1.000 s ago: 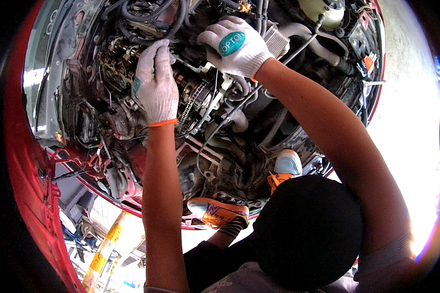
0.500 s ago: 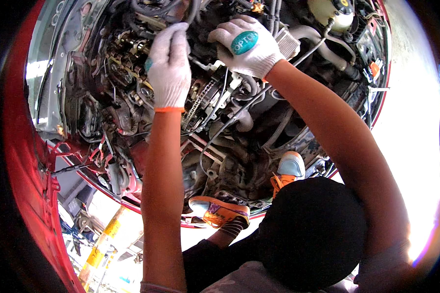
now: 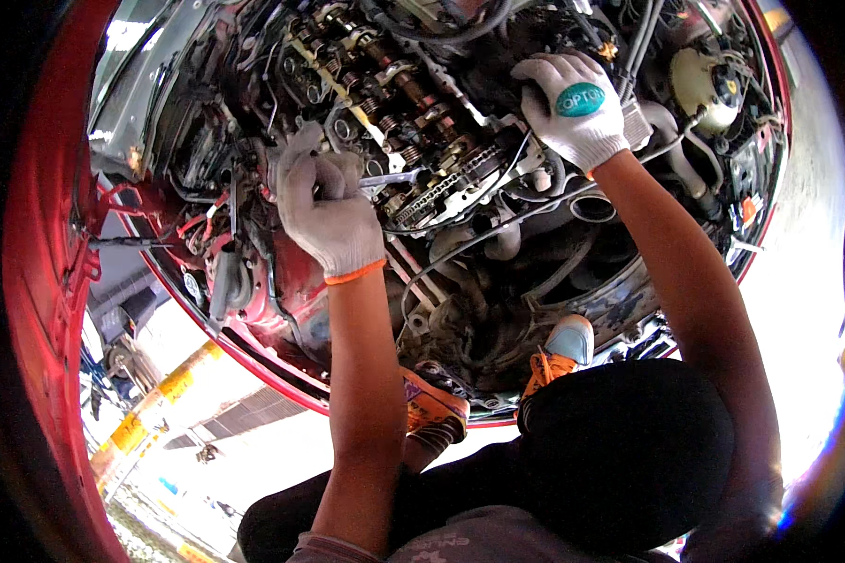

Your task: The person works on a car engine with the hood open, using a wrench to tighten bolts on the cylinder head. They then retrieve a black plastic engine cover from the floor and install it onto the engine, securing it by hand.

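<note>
The fingertips of the right hand (image 3: 577, 108) bend down out of sight behind the knuckles, so whether its grip is spread or pinching something cannot be told; it sits just beside a grey ribbed box (image 3: 638, 124), partly covering it. The left hand (image 3: 330, 202) has its fingers curled, its grip pressed around a slim metal tool (image 3: 391, 178); the glove hides the near part of that tool, and its far end is hard to make out against the engine (image 3: 413, 94). A rounded black shape, apparently a knee, blocks the lower right, the left forearm covers part of one orange shoe (image 3: 434, 411), and the upper edge of the view cuts off the top of the engine.

The tool is bright, straight and silvery, lying across the near end of the engine, to the right of the left hand. The engine is uncovered: brown, oily shafts and lobes run in rows, with a timing chain (image 3: 462, 186) at the near end. Both gloves are white knit, smudged grey, and a green oval patch marks the right one.
</note>
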A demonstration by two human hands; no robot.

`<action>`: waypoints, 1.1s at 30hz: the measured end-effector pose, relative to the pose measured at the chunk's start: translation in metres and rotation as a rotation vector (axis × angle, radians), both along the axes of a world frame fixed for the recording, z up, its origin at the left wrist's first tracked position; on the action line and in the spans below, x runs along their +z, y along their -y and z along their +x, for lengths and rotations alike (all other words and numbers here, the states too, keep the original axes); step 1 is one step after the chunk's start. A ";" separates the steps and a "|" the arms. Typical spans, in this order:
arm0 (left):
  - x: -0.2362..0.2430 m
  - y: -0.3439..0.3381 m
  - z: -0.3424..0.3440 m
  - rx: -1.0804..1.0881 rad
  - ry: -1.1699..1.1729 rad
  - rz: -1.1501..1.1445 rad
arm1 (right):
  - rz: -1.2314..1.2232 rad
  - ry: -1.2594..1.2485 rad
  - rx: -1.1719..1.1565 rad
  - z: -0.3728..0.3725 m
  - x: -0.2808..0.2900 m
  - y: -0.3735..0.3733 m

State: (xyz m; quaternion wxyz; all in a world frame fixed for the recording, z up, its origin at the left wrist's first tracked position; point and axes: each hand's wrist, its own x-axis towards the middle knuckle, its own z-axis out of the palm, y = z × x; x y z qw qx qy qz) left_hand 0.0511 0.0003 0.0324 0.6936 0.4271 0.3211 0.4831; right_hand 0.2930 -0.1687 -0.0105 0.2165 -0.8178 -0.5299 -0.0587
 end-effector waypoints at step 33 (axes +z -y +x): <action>-0.064 0.011 -0.061 0.671 0.283 -0.844 | 0.033 -0.013 0.003 -0.005 0.000 -0.009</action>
